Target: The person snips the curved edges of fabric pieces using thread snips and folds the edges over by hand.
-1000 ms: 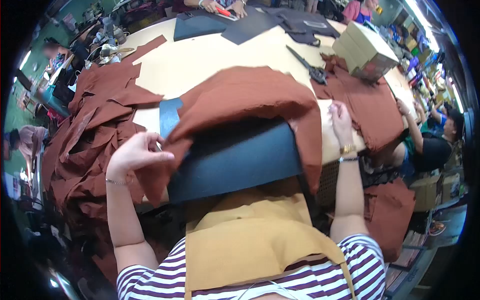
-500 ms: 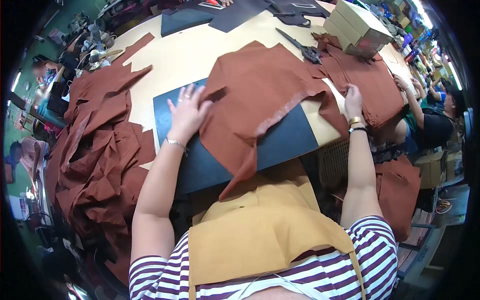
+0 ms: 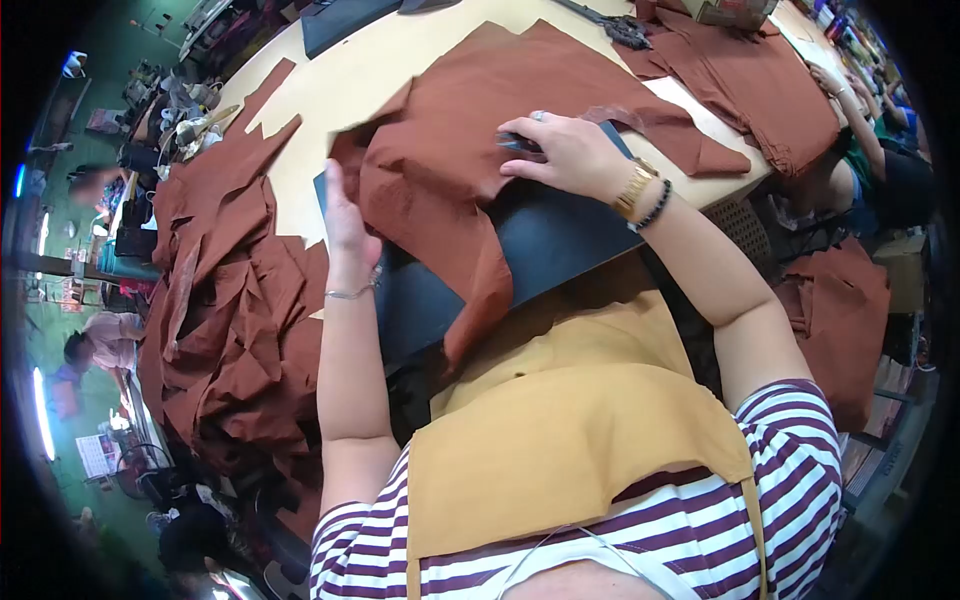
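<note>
A large reddish-brown sheet, like leather or fabric [image 3: 450, 110], lies rumpled over a dark blue board [image 3: 560, 240] at the table's near edge. One strip of it hangs over the front towards my yellow apron. At the sheet's left edge, my left hand [image 3: 348, 225] is upright with fingers stretched, seen edge-on and close against a raised fold. My right hand [image 3: 575, 155] reaches in from the right over the sheet's near edge, thumb and forefinger apart with a dark gap between them. Its other fingers are partly hidden.
Crumpled brown pieces [image 3: 235, 320] hang off the table's left side. A folded brown stack [image 3: 750, 90] lies at the right, near large dark scissors [image 3: 625, 30] and a cardboard box [image 3: 735, 10]. Another person's hand [image 3: 825, 78] touches the stack's right edge.
My right hand has moved left from beside the stack to the middle of the sheet. My left hand has turned edge-on, and the sheet's left side has bunched up. The view has shifted.
</note>
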{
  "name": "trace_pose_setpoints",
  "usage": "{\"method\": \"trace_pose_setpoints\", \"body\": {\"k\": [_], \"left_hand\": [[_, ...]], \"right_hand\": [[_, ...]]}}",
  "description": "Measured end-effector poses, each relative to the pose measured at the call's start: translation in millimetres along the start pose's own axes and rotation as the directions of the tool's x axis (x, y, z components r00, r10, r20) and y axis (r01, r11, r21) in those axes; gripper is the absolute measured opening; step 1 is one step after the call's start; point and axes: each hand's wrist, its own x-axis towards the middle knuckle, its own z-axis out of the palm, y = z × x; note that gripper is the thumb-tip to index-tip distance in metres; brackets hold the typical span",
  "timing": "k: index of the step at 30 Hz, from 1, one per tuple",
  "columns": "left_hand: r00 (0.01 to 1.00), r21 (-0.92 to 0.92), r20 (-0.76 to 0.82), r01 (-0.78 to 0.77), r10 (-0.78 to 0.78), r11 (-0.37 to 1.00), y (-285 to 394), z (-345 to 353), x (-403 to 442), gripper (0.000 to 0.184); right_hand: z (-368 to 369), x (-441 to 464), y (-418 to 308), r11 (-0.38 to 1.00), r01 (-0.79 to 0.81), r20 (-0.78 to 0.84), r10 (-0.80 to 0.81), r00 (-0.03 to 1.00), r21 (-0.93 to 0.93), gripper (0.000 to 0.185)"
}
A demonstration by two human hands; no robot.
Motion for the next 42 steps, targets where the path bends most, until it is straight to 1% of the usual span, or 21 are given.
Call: {"method": "trace_pose_setpoints", "body": {"k": [1, 4, 5, 7, 9, 11, 13, 14, 17, 18, 21, 24, 25, 27, 29, 32, 35, 37, 38, 41, 42], "left_hand": [[0.987, -0.365, 0.089, 0.157, -0.134, 0.918, 10, 4, -8, 0.046], [0.948, 0.135, 0.075, 0.297, -0.309, 0.945, 1, 24, -46, 0.051], [0.947, 0.364, 0.09, 0.255, -0.307, 0.895, -14, 17, -44, 0.049], [0.969, 0.445, 0.147, 0.116, -0.201, 0.888, -17, 20, -38, 0.04], [0.998, 0.033, -0.055, 0.024, -0.022, 0.999, -19, 13, -19, 0.037], [0.989, -0.291, -0.088, 0.088, -0.118, 0.953, -14, -1, 0, 0.039], [0.991, -0.312, 0.003, 0.125, -0.131, 0.942, -21, 2, 6, 0.044], [0.993, -0.311, -0.039, 0.096, -0.113, 0.946, -24, 7, 2, 0.048], [0.986, -0.01, -0.022, 0.163, -0.163, 0.987, -15, 23, -11, 0.055], [0.99, -0.008, 0.021, 0.143, -0.142, 0.99, -18, 20, -10, 0.057], [0.995, 0.067, 0.031, 0.096, -0.098, 0.993, -27, 19, -10, 0.053], [0.978, 0.392, -0.002, 0.194, -0.21, 0.899, -26, 17, -12, 0.046], [0.991, 0.362, 0.013, 0.118, -0.132, 0.925, -29, 20, -14, 0.044], [0.999, 0.3, 0.041, -0.039, 0.028, 0.953, -34, 26, -18, 0.039], [0.993, 0.125, 0.002, -0.118, 0.119, 0.985, -33, 32, -16, 0.038], [0.999, 0.134, 0.037, -0.011, 0.006, 0.991, -27, 34, -14, 0.042], [0.993, 0.039, -0.054, 0.104, -0.102, 0.994, -31, 28, -12, 0.04], [1.0, 0.044, -0.024, -0.016, 0.017, 0.999, -39, 22, -11, 0.037], [0.997, 0.047, -0.007, -0.076, 0.077, 0.996, -42, 19, -11, 0.036], [0.995, 0.004, -0.003, 0.097, -0.097, 0.995, -40, 7, -11, 0.022], [0.995, -0.089, -0.078, 0.057, -0.064, 0.994, -36, 16, -15, 0.017]], "right_hand": [[7, 4, 0, 0.999, -0.034, 0.011, 0.034, 0.999, -0.028, 0.042], [26, 16, 12, 0.991, -0.102, -0.01, 0.101, 0.995, -0.093, 0.045], [30, 22, 17, 0.988, -0.114, -0.037, 0.111, 0.993, -0.104, 0.045], [35, 31, 14, 0.983, -0.139, -0.072, 0.131, 0.989, -0.12, 0.046], [34, 34, 14, 0.979, -0.178, -0.043, 0.175, 0.984, -0.097, 0.049], [36, 39, 22, 0.981, -0.184, -0.053, 0.181, 0.982, -0.063, 0.05], [37, 36, 18, 0.986, -0.168, -0.131, 0.163, 0.978, -0.025, 0.047], [39, 33, 18, 0.986, -0.156, -0.167, 0.162, 0.973, 0.053, 0.046], [39, 23, 5, 0.968, -0.066, -0.254, 0.129, 0.958, 0.24, 0.044], [39, 19, 0, 0.956, -0.028, -0.275, 0.112, 0.955, 0.293, 0.044], [33, 15, -20, 0.867, -0.141, -0.054, 0.19, 0.98, 0.478, 0.041], [47, 19, -32, 0.619, -0.138, 0.016, 0.198, 0.98, 0.773, 0.04], [52, 21, -33, 0.512, -0.123, 0.024, 0.195, 0.98, 0.85, 0.04], [58, 23, -31, 0.462, -0.113, 0.033, 0.179, 0.983, 0.879, 0.035], [62, 23, -30, 0.41, -0.124, 0.058, 0.17, 0.984, 0.904, 0.03], [52, 13, -40, 0.431, -0.151, 0.134, 0.071, 0.988, 0.89, 0.026], [52, 8, -38, 0.567, -0.139, 0.172, -0.005, 0.985, 0.812, 0.027], [40, 13, -44, 0.704, -0.143, 0.049, 0.152, 0.987, 0.695, 0.027], [48, 18, -36, 0.757, 0.047, -0.156, 0.073, 0.985, 0.652, 0.026], [60, 31, -24, 0.926, 0.155, -0.348, -0.027, 0.937, 0.345, 0.024], [60, 31, -24, 0.93, 0.117, -0.296, -0.009, 0.955, 0.349, 0.022]]}}
